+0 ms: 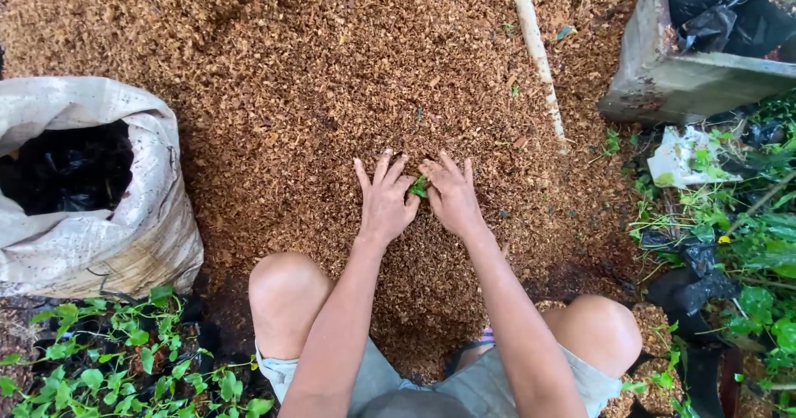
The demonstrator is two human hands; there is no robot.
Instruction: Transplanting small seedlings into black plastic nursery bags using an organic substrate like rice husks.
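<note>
I look down and see my two hands pressed flat on a big heap of brown husk bits point(332, 78). My left hand point(385, 198) and my right hand point(452, 194) lie side by side, palms down, fingers spread. They are close together, and the thumbs almost meet. Between them sits a tiny green seedling point(419, 187). It pokes out of the husk in the gap between my hands. Both hands touch the husk right next to it, but neither one grips it or holds anything.

My bare knees stick out below, one on each side of my arms.

On the left stands a big white woven sack point(124, 219). Its top is rolled open and it is full of dark black stuff, which looks like thin plastic bags, but I cannot tell for sure. Below the sack grow small green leafy plants point(108, 360).

A thin pale stick point(537, 53) lies on the husk, running from the top down toward the right. In the top right corner is a grey box point(680, 78) with black bags point(721, 7) inside it. Below it a crumpled white wrapper point(684, 157) lies among green weeds. Small black pots filled with husk point(655, 327) stand near my right knee.
</note>
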